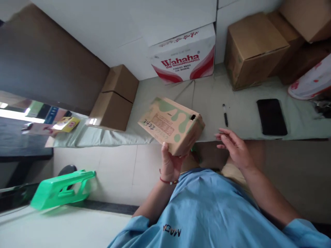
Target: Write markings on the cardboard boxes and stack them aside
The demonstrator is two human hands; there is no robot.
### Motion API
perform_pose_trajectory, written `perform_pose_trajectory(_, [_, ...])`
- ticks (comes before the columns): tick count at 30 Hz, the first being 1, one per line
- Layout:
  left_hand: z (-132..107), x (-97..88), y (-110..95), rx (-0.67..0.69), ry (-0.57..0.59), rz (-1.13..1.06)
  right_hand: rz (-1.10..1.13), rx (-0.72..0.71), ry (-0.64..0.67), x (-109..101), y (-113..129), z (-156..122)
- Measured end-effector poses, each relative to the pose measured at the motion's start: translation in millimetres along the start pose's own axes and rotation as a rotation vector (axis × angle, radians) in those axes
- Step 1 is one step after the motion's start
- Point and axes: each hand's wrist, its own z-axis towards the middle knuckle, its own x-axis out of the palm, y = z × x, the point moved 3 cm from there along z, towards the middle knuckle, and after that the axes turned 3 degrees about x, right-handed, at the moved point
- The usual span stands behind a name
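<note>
A small cardboard carton point(168, 122) with green drip shapes, printed lettering and handwritten black marks is tilted over the table's front edge. My left hand point(172, 163) grips its near lower corner, thumb on the printed face and fingers underneath, a red string bracelet at the wrist. A dark spot or hole shows near the carton's right end. To the right of the carton, apart from it, my right hand point(235, 146) has its thumb and fingers drawn together; a small thing may be between the tips, too small to name. A black-and-white pen point(225, 115) lies just beyond it.
A black phone-like slab point(272, 117) lies on the cloth-covered table point(207, 93). Behind stand a white and red Wahaha box point(183, 57) and brown cartons point(254, 48); another brown box point(113, 106) is at left. A green plastic stool point(63, 189) is at lower left.
</note>
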Motion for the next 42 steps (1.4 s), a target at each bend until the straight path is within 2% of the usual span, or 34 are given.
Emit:
perform_pose_trajectory(4, [-16.0,-2.9,22.3,-0.052,0.027,0.134,-0.049,-0.043,0.050,14.2,4.6,-0.7])
perform_pose_trajectory(7, [-12.0,-14.6,18.6,0.029,0.045,0.227,-0.100,-0.093,-0.011,13.4,5.0,2.8])
perform_pose_trajectory(9, [3.5,-26.9,2.7,0.204,-0.020,0.255,-0.119,-0.069,-0.059,9.4,1.3,4.6])
perform_pose_trajectory(11, [28.1,-40.2,-19.7,0.386,-0.157,0.244,-0.129,-0.026,-0.064,7.0,-3.5,3.4])
perform_pose_trajectory(14, [74.5,-51.6,-50.8,0.498,-0.303,0.192,-0.139,0.002,-0.010,10.3,-7.6,-3.3])
perform_pose_trajectory(16, [101.0,-50.3,-63.5,0.496,-0.276,0.156,-0.175,-0.041,0.007,15.0,-5.9,-6.8])
perform_pose_trajectory(18, [114.3,-43.8,-66.0,0.426,-0.109,0.125,-0.222,-0.126,-0.011,18.6,-0.3,-6.5])
perform_pose_trajectory(20, [109.0,-41.7,-61.7,0.369,0.024,0.140,-0.257,-0.196,-0.034,18.9,7.4,-2.0])
perform_pose_trajectory(25, [56.7,-62.9,-44.3,0.253,0.103,0.356,-0.235,-0.169,-0.056,0.5,23.5,21.4])
perform_pose_trajectory(27, [41.9,-67.2,-41.2,0.266,0.145,0.489,-0.242,-0.157,-0.095,-12.9,26.0,35.5])
perform_pose_trajectory(29, [34.9,-65.7,-42.3,0.356,0.126,0.601,-0.337,-0.188,-0.209,-28.9,27.7,52.8])
perform_pose_trajectory(32, [28.5,-53.4,-54.0,0.634,-0.016,0.713,-0.704,-0.226,-0.385,-48.2,31.4,81.7])
perform_pose_trajectory(34, [19.7,-36.3,-67.2,0.845,-0.086,0.743,-0.980,-0.142,-0.368,-52.9,32.2,101.0])
perform_pose_trajectory(35, [14.4,-24.2,-74.0,0.918,-0.074,0.740,-1.083,-0.072,-0.324,-52.8,31.8,109.6])
perform_pose_trajectory(37, [5.2,7.0,-85.3,0.964,0.062,0.711,-1.203,0.044,-0.227,-49.0,31.8,123.6])
perform_pose_trajectory(40, [2.4,62.6,-87.8,0.784,0.434,0.667,-1.221,0.093,-0.145,-39.3,36.1,137.5])
perform_pose_trajectory(42, [9.5,93.3,-80.9,0.678,0.606,0.665,-1.180,0.096,-0.127,-36.4,41.8,141.6])
